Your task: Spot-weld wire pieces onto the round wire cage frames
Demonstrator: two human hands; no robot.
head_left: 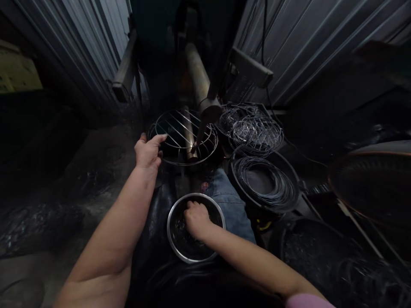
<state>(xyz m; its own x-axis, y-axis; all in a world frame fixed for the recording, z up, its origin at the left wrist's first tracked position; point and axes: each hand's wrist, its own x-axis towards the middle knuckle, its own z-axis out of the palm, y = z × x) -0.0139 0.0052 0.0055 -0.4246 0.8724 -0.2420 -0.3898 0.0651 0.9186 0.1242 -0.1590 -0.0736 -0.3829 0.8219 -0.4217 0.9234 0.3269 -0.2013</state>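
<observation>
A round wire rack (178, 141) with parallel bars is held at its left edge by my left hand (148, 152), thumb stretched over the rim and fingers wrapped around it. It sits at the end of a machine with a thick metal arm (198, 75) above and a metal bar (189, 132) below. In my lap rests a round metal bowl (171, 239) holding small shiny pieces, too dark to name. My right hand (196, 219) reaches down into this bowl with curled fingers. Its fingertips, and anything between them, are hidden.
Finished-looking round wire racks (257, 132) lie stacked right of the machine. Nearer, a black basin (297, 190) holds loops of wire (269, 182). A large round basket (334, 188) is at far right. Corrugated metal walls (321, 38) flank both sides.
</observation>
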